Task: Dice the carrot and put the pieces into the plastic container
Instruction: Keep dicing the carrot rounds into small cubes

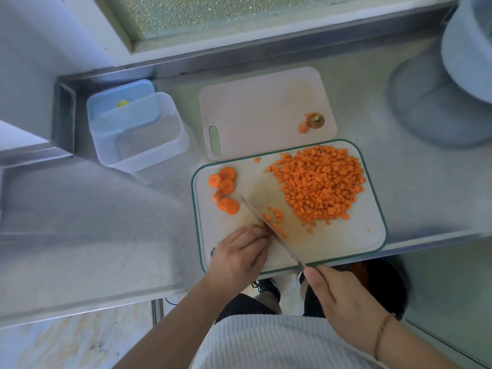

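— Nearest the lens, both hands are at the near edge of the cutting board [372, 235]. What are they doing?

— Left hand [237, 255] has its fingers [255, 235] curled down over a bit of carrot that is mostly hidden beneath them; I judge it is pinning that piece. Right hand [343, 296] is wrapped round the handle of the knife [271, 230], thumb along the top.

— Which way does the blade run?

— Its long axis lies diagonally, tip toward the far left, handle toward the near right, edge down on the board just beside the left fingertips.

— How far along is the dicing?

— Well along, I'd say. Going left to right: the plastic container [138, 134] stands on the table [80, 222], well apart from the board, with no carrot in it. On the board's left, a few carrot rounds [225, 190] wait uncut. Beside the blade sit a few fresh cubes [275, 215]. Further right is the large pile of diced carrot [322, 183].

— So what remains?

— Those rounds, the piece in hand, then moving everything to the container; none has gone in yet. The trimmed carrot top [314, 121] lies on the second board [255, 113] behind.
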A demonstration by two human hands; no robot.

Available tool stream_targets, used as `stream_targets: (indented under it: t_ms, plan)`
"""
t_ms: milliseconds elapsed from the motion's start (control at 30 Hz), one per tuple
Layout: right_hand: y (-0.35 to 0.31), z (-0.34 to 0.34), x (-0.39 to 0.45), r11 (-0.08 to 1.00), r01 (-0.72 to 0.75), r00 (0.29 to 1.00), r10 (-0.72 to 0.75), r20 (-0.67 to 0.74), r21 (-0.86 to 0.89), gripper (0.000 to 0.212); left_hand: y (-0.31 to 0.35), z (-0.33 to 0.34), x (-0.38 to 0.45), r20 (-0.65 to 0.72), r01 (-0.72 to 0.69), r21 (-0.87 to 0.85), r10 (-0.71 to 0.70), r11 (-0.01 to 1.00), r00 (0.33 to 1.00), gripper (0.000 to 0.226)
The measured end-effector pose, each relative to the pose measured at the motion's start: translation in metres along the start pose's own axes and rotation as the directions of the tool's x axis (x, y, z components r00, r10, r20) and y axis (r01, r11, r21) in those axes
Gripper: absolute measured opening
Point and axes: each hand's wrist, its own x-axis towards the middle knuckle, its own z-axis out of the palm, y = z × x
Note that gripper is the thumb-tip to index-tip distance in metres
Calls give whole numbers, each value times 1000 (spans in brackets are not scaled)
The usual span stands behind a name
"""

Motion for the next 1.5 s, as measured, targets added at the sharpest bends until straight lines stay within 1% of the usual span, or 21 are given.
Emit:
stream_targets:
  t_ms: [133, 267, 367, 433, 500, 567, 600, 633, 700, 833, 867, 967, 1067, 1133, 1200, 1233, 1267, 1333, 1367, 1433, 1500]
  plan:
    - [2, -12, -18, 997, -49, 998, 47, 39, 56, 53, 1, -7, -6, -62, 47, -54, -50, 997, 997, 7]
    - [3, -3, -20, 994, -83, 993, 76, 91, 71, 46, 2, -14, -8, -160, 277, -140, -298, 951, 941, 10]
    - [5, 1, -13, 979, -144, 982, 123, 142, 143, 47, 3, -14, -5, -145, 361, -127, -377, 924, 915, 11]
    - [5, -5, -9, 942, -202, 976, 172, 134, 268, 54, 2, -12, -6, -140, 351, -123, -366, 928, 920, 11]
    - [3, -15, -5, 874, -292, 956, 276, 97, 388, 62, 1, -11, -6, -131, 344, -115, -358, 932, 924, 12]
    - [1, -28, 0, 774, -393, 912, 396, 105, 496, 62, 0, -10, -6, -122, 339, -94, -349, 936, 929, 12]
    - [-1, -33, 2, 739, -421, 898, 419, 131, 526, 57, 0, -9, -5, -117, 328, -83, -336, 941, 934, 11]
    - [-4, -38, 5, 731, -423, 900, 410, 151, 535, 51, 0, -9, -2, -113, 311, -70, -317, 948, 942, 11]
    - [-12, -43, 7, 766, -381, 922, 354, 156, 518, 44, 4, -6, 7, -110, 283, -48, -287, 958, 952, 13]
    - [-28, -43, 7, 840, -256, 963, 264, 52, 478, 44, 23, 6, 43, -98, 353, -103, -363, 930, 927, 32]
    - [-32, -43, 8, 843, -236, 967, 255, 27, 484, 45, 28, 10, 52, -79, 347, -97, -354, 933, 932, 37]
    - [-39, -43, 10, 761, -245, 954, 300, 10, 601, 46, 40, 25, 63, 3, 232, -15, -232, 973, 973, 43]
    - [-38, -43, 10, 662, -277, 942, 331, 59, 697, 48, 45, 35, 56, 95, 170, 72, -176, 983, 980, 49]
    - [-36, -45, 11, 637, -285, 939, 336, 74, 716, 49, 43, 38, 50, 156, 136, 137, -157, 981, 975, 52]
    - [-34, -47, 11, 652, -263, 945, 324, 53, 711, 49, 39, 37, 45, 195, 108, 181, -143, 978, 970, 54]
    - [-30, -48, 11, 697, -228, 953, 302, 10, 680, 50, 37, 35, 45, 194, 104, 182, -140, 978, 971, 52]
    - [-25, -48, 11, 784, -172, 963, 261, -66, 596, 53, 35, 32, 44, 170, 112, 163, -140, 980, 975, 49]
    - [-13, -52, 10, 963, -69, 969, 127, -213, 260, 56, 33, 23, 46, 37, 158, 71, -161, 985, 986, 39]
    - [-7, -54, 9, 993, -68, 963, 90, -253, 94, 55, 32, 17, 49, -58, 188, 13, -187, 982, 981, 33]
    - [-1, -57, 8, 975, -125, 957, 70, -280, -184, 59, 32, 3, 57, -199, 195, -70, -205, 978, 958, 24]
    - [5, -58, 9, 875, -139, 956, -4, -294, -463, 65, 32, -6, 67, -194, 78, -73, -91, 994, 977, 17]
